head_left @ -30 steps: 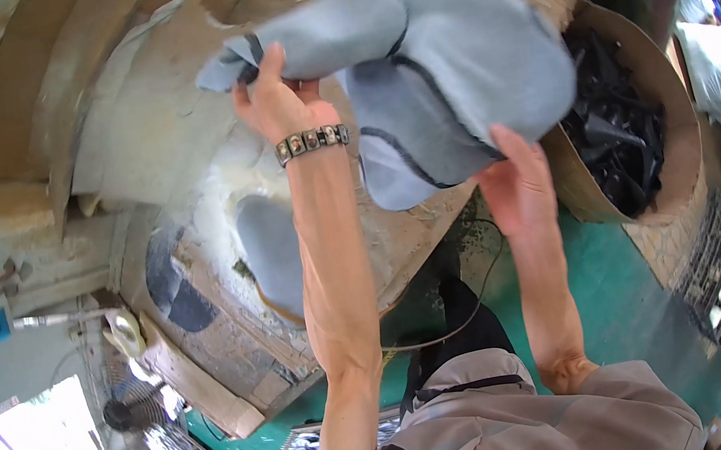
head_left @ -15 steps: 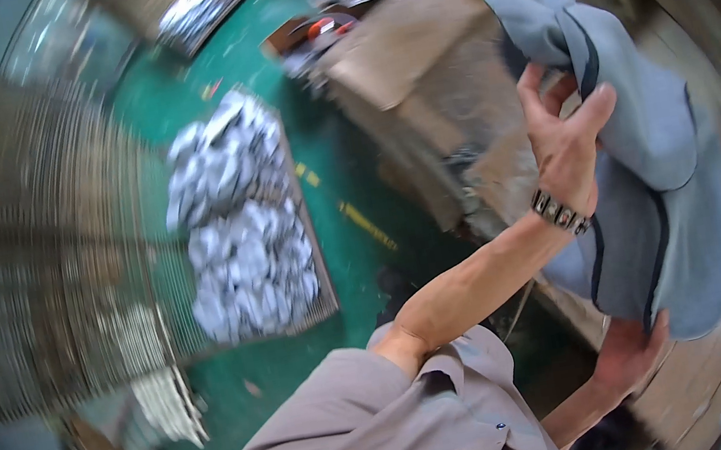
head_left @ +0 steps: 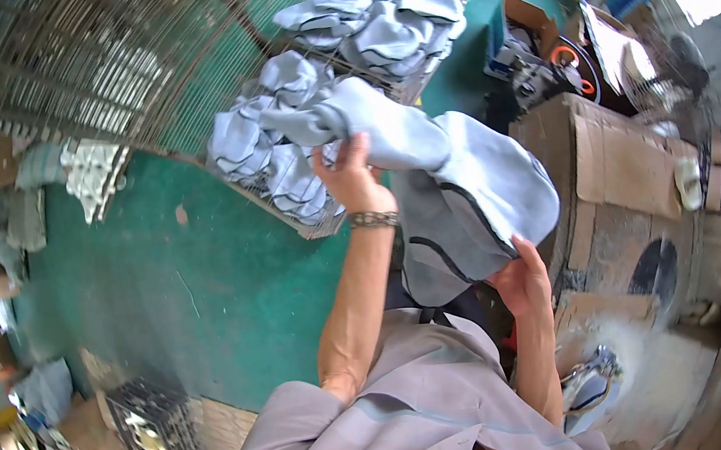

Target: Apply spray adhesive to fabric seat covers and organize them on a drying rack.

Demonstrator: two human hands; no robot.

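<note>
A: What surrounds the hands?

B: I see a green floor [head_left: 198,281] with a wire rack [head_left: 303,220] of folded grey pieces [head_left: 269,135] ahead, and a second stack [head_left: 382,12] beyond it. Cardboard boxes [head_left: 616,154] stand to the right, a fan [head_left: 688,75] behind them. The raised cloth hides part of the rack and the boxes' near edge.

A: And the cloth itself?

B: I see a grey cloth [head_left: 467,178] with dark trim lines, soft and draped, held up in front of the chest. The left hand [head_left: 353,179], wearing a beaded bracelet [head_left: 374,219], is closed, gripping its top fold. The right hand [head_left: 522,279] is closed on the lower edge, fingers curled under the fabric.
</note>
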